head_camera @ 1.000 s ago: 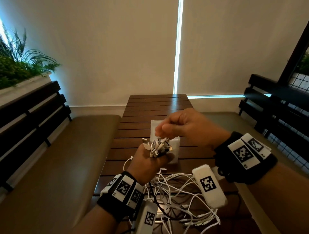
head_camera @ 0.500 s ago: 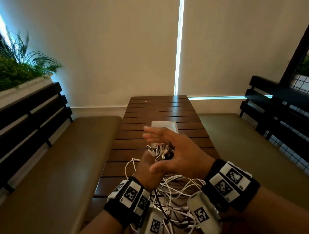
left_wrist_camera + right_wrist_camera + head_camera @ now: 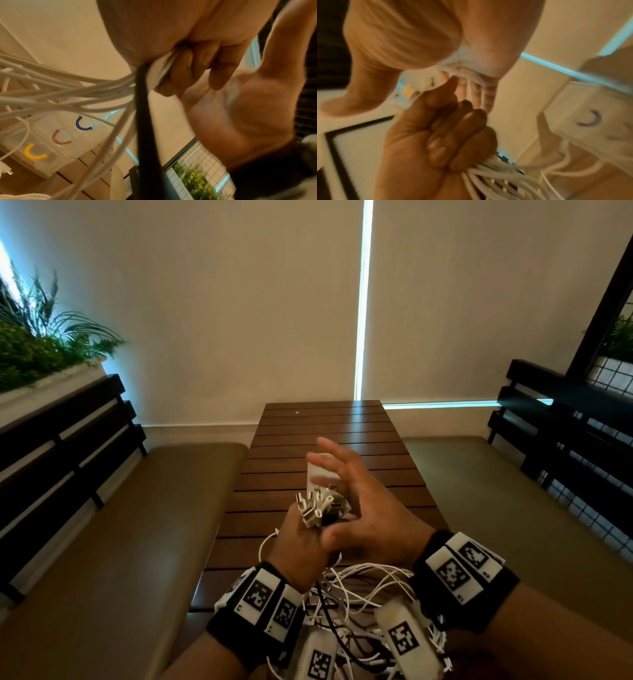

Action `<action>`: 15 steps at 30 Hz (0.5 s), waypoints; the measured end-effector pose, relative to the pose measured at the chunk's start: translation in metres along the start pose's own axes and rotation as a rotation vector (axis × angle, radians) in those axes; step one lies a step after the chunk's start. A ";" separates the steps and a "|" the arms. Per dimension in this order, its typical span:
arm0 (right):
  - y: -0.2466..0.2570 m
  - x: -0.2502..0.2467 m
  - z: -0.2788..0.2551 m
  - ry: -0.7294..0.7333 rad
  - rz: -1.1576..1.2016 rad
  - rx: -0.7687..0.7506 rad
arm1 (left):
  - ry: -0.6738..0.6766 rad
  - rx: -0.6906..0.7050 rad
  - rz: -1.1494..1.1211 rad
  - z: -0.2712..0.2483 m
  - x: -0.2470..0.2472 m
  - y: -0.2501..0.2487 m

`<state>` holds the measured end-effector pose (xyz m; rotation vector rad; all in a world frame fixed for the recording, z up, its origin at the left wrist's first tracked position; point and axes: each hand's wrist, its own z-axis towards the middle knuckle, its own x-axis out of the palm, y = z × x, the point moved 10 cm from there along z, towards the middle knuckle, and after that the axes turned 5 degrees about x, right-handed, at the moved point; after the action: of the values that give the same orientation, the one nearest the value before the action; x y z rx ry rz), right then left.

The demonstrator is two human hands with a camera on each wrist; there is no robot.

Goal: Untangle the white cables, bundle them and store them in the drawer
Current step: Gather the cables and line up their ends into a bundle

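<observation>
My left hand [image 3: 301, 546] grips a bunch of white cables [image 3: 359, 587] in a fist above the table's near end. Their connector ends [image 3: 313, 508] stick up out of the fist. The rest hangs in a loose tangle between my wrists, with one black cable [image 3: 144, 121] among them. In the left wrist view my fingers [image 3: 202, 65] curl round the white cables [image 3: 68, 92]. My right hand [image 3: 356, 501] is open with fingers spread, right beside the connector ends, holding nothing. A small translucent drawer unit [image 3: 51, 139] with yellow, pink and blue handles stands on the table behind the hands, mostly hidden in the head view.
The dark slatted wooden table [image 3: 325, 426] runs away from me to the wall. Padded benches [image 3: 120, 542] with dark slatted backs flank it on both sides. A planter with green plants [image 3: 44, 354] sits behind the left bench.
My right hand, curled in a pinch above the connector ends a second ago, has opened and dropped beside the left fist. The left hand keeps its grip on the cables.
</observation>
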<state>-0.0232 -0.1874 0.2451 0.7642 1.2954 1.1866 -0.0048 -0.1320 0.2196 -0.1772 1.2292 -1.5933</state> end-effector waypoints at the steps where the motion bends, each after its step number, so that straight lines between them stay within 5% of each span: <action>1: -0.016 0.005 -0.003 0.063 0.140 0.084 | -0.027 -0.083 -0.082 0.002 -0.006 0.006; 2: -0.028 0.017 -0.007 0.144 0.224 0.142 | 0.081 -0.181 -0.376 0.000 0.001 0.006; 3: -0.036 0.031 -0.011 0.224 0.249 0.166 | 0.098 -0.135 -0.435 0.000 0.001 0.000; 5: -0.044 0.049 -0.015 0.255 0.143 0.155 | 0.033 -0.166 -0.711 0.004 -0.002 -0.007; 6: -0.045 0.051 -0.015 0.210 0.092 0.128 | -0.097 -0.114 -0.660 0.005 -0.012 -0.006; 10: -0.047 0.042 -0.007 0.092 0.088 0.110 | -0.193 -0.256 -0.785 0.004 -0.015 0.012; 15: -0.046 0.034 -0.002 -0.057 -0.309 0.048 | -0.403 -0.425 -0.845 0.000 -0.021 0.037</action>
<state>-0.0192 -0.1680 0.1914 0.6018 1.3428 0.8827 0.0277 -0.1114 0.2006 -1.3689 1.2133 -1.8183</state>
